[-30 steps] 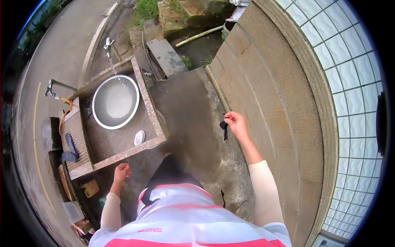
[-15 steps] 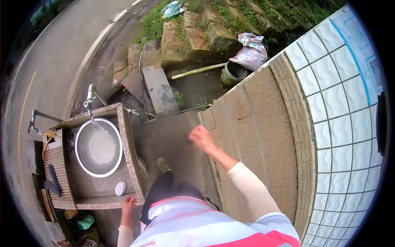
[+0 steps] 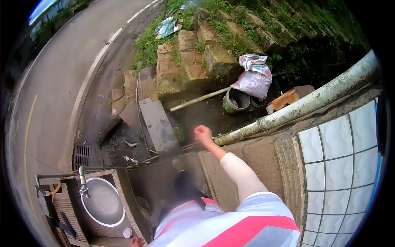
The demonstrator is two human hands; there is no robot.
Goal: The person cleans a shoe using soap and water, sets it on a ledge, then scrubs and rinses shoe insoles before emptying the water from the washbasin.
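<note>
Left hand (image 3: 137,242) has slipped partly below view while right hand (image 3: 203,135) shows curled fingers (image 3: 198,131), both grips unreadable.

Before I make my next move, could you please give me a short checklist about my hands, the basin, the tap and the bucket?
1. Right hand empty: cannot tell; it looks curled.
2. Left hand fully in view: not ok; the picture's edge cuts it off.
3. Basin inside the sink: ok.
4. Tap closed: cannot tell; the flow is unclear.
5. Bucket apart from right hand: ok.
</note>
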